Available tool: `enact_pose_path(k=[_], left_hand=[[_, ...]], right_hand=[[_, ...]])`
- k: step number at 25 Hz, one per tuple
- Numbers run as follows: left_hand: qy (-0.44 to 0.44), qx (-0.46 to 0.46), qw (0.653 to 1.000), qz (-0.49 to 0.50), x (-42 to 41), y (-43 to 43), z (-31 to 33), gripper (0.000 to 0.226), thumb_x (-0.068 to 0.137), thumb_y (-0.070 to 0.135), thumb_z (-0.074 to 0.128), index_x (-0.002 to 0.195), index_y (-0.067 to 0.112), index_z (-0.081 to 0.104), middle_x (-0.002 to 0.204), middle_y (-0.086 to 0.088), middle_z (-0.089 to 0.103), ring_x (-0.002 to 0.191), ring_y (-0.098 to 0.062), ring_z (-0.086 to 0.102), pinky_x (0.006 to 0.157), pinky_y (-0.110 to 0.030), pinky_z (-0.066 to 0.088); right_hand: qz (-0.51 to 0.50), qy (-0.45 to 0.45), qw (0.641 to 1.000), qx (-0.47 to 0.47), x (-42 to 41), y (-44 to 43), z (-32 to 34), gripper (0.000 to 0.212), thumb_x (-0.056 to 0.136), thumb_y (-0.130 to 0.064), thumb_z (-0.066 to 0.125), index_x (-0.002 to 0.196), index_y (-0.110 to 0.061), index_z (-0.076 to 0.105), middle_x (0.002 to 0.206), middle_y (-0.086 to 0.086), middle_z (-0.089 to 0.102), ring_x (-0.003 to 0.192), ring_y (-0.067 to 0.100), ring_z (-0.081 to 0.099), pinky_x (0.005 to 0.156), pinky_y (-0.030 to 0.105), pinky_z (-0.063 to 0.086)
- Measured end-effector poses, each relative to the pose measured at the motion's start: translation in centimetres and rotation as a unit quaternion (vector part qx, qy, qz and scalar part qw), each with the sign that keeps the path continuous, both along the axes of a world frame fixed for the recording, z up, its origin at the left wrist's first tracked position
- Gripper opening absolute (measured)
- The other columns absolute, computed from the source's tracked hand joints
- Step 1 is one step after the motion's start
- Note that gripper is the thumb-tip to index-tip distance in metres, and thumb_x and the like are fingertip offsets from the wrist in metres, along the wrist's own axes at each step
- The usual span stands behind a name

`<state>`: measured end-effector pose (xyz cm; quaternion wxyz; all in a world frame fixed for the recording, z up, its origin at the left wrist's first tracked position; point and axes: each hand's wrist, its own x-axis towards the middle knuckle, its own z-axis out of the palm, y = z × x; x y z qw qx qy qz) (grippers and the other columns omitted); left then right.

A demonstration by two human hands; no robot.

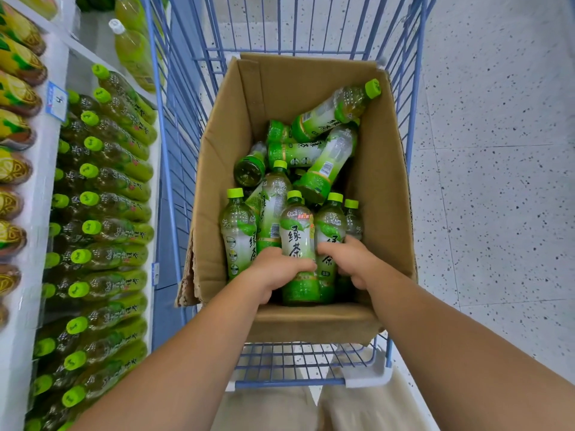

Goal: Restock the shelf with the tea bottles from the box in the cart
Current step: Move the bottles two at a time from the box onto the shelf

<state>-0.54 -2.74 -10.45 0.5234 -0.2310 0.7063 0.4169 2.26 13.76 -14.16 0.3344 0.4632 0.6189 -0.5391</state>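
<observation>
An open cardboard box [384, 194] sits in the blue wire cart [174, 169] and holds several green tea bottles with lime caps. Some stand upright at the near end and others lie loose at the far end, such as one [334, 112] leaning on the right wall. My left hand [273, 270] is wrapped around the lower part of an upright tea bottle [297, 234] in the near middle. My right hand [353, 259] grips the neighbouring upright bottle [329, 227] just to its right. Both hands are inside the box.
The shelf [40, 181] on the left carries rows of the same green tea bottles [102, 200], with yellow-labelled bottles [15, 98] on the level above and a blue price tag [56, 101]. Speckled white floor lies to the right of the cart.
</observation>
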Motion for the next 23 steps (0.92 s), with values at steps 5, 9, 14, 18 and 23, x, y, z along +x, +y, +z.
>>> enact_pose_path(k=[5, 9, 14, 18, 23], left_hand=[[-0.015, -0.016, 1.000, 0.015, -0.1, -1.5, -3.7, 0.086, 0.036, 0.036, 0.087, 0.117, 0.016, 0.066, 0.112, -0.007, 0.073, 0.101, -0.027, 0.071, 0.089, -0.046, 0.059], [0.002, 0.006, 1.000, 0.000, -1.1, -2.6, -2.3, 0.080, 0.040, 0.032, 0.089, 0.115, 0.019, 0.065, 0.111, -0.004, 0.074, 0.103, -0.023, 0.070, 0.095, -0.044, 0.055], [0.073, 0.008, 0.997, 0.003, -1.2, -2.7, 5.0, 0.051, 0.067, 0.012, 0.082, 0.113, 0.014, 0.059, 0.105, -0.007, 0.070, 0.096, -0.023, 0.066, 0.079, -0.035, 0.054], [0.150, 0.008, 0.988, 0.027, -0.5, -2.7, 8.3, 0.043, 0.070, 0.018, 0.078, 0.109, 0.014, 0.060, 0.099, -0.006, 0.068, 0.086, -0.019, 0.064, 0.066, -0.031, 0.048], [0.202, -0.011, 0.977, 0.060, 0.8, -2.8, 12.8, 0.048, 0.061, 0.027, 0.078, 0.105, 0.017, 0.061, 0.098, -0.006, 0.069, 0.087, -0.022, 0.067, 0.074, -0.036, 0.056]], right_hand=[[-0.042, 0.026, 0.999, -0.022, 0.2, -0.1, 1.7, 0.065, 0.054, -0.032, 0.075, 0.117, -0.022, 0.059, 0.116, 0.006, 0.068, 0.104, 0.027, 0.068, 0.092, 0.047, 0.056], [-0.042, 0.038, 0.998, -0.032, 0.4, 0.1, 3.3, 0.062, 0.057, -0.035, 0.075, 0.116, -0.018, 0.065, 0.112, 0.011, 0.073, 0.097, 0.031, 0.073, 0.087, 0.053, 0.060], [-0.027, 0.072, 0.997, -0.016, 1.1, -0.1, 7.0, 0.060, 0.058, -0.032, 0.078, 0.113, -0.013, 0.065, 0.108, 0.016, 0.073, 0.096, 0.035, 0.072, 0.088, 0.058, 0.059], [-0.002, 0.110, 0.994, 0.020, 1.6, 0.5, 10.8, 0.031, 0.083, -0.014, 0.073, 0.108, -0.014, 0.056, 0.106, 0.016, 0.066, 0.096, 0.033, 0.069, 0.089, 0.056, 0.058], [0.058, 0.162, 0.984, 0.039, 2.3, 0.7, 15.1, 0.045, 0.078, -0.024, 0.075, 0.116, -0.018, 0.054, 0.110, 0.012, 0.067, 0.098, 0.030, 0.069, 0.088, 0.056, 0.059]])
